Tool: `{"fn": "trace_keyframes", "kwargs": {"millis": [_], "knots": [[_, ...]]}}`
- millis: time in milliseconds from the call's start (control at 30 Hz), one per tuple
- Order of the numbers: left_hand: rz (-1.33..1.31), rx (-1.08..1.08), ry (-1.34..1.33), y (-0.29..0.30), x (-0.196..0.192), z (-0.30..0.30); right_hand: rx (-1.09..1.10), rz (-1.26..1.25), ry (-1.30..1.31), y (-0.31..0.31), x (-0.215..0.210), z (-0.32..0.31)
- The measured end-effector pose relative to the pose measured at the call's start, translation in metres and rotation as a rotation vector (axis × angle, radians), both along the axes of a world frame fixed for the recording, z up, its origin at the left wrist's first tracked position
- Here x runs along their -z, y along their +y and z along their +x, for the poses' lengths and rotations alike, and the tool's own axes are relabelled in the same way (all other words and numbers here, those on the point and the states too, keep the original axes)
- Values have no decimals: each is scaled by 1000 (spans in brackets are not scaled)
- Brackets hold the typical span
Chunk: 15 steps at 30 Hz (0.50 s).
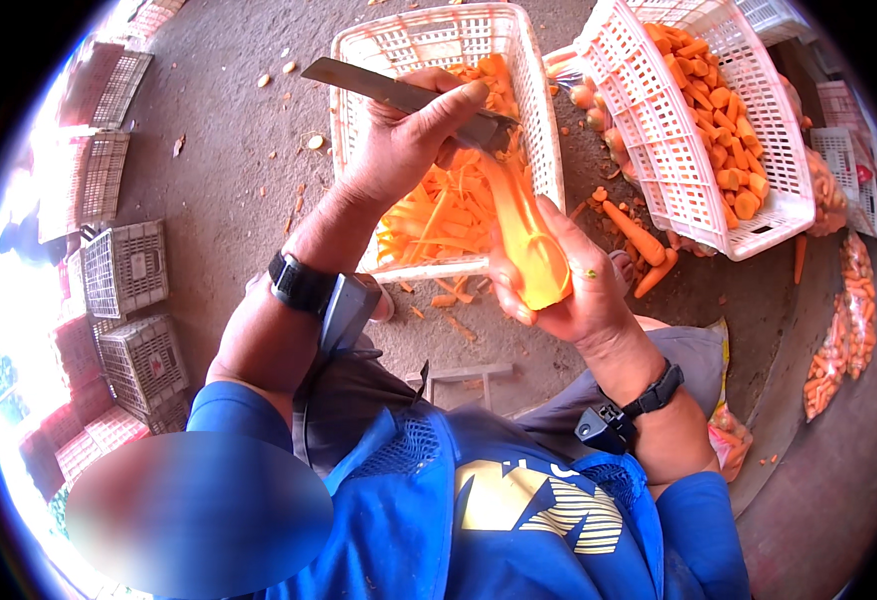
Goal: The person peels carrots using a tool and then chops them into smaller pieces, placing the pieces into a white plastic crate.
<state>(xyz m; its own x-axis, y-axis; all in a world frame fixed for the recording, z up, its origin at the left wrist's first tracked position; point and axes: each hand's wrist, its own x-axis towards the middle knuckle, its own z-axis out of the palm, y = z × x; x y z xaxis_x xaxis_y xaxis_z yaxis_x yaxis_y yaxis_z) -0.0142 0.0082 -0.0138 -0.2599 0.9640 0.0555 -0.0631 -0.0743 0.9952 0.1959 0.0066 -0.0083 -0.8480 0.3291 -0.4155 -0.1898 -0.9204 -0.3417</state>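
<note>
My left hand (408,140) grips the handle of a long knife (368,85), whose blade points up and to the left. My right hand (573,285) holds a large peeled carrot (528,245) upright, its thin end touching the knife near the handle. Both hands are over a white plastic basket (543,110) that holds orange carrot peelings (448,205). Black straps with small devices sit on both wrists.
A second white basket (658,140), tilted, holds cut carrot pieces at the upper right. Loose carrots (638,240) lie on the ground between the baskets. Bagged carrots (843,330) lie at the right. Empty crates (123,265) are stacked at the left on the concrete floor.
</note>
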Motion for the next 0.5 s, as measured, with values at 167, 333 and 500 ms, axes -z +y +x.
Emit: {"fn": "trace_keyframes", "kwargs": {"millis": [167, 333, 500], "knots": [[8, 2, 16, 4, 5, -4, 15, 20, -23, 0, 3, 1], [9, -8, 44, 8, 9, -11, -10, 33, -20, 1, 5, 2], [-6, -247, 180, 24, 16, -33, -8, 115, 8, 4, 4, 8]]}}
